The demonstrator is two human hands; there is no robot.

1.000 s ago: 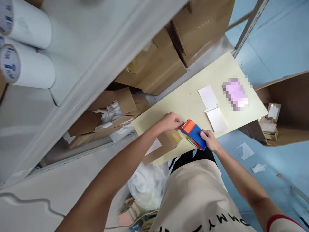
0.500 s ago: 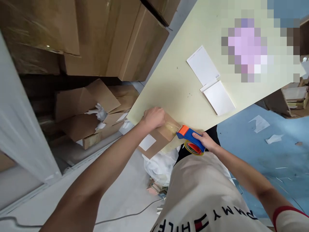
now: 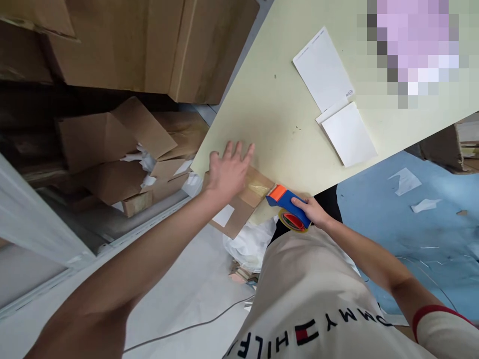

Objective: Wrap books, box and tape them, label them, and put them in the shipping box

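Observation:
A small cardboard box [image 3: 239,218] with a white label [image 3: 223,216] lies at the near corner of the pale yellow table [image 3: 258,119]. Across its top runs a strip of clear tape [image 3: 259,188]. My left hand [image 3: 229,172] is over the far left part of the box, fingers spread; the palm hides some of the cardboard. In my right hand [image 3: 312,210] is a blue and orange tape dispenser [image 3: 290,203] carrying a roll of tape [image 3: 294,221]. Its orange head is at the right edge of the box.
Two white paper pads [image 3: 324,70] lie farther up the table. Large cartons [image 3: 123,45] are stacked at the upper left, above an opened carton [image 3: 101,174] with crumpled paper. A white plastic bag [image 3: 250,244] hangs below the table edge. A cable [image 3: 187,326] crosses the floor.
My left hand has opened from a closed fist into spread fingers. My right hand still holds the tape dispenser at the box edge. The whole view has shifted slightly.

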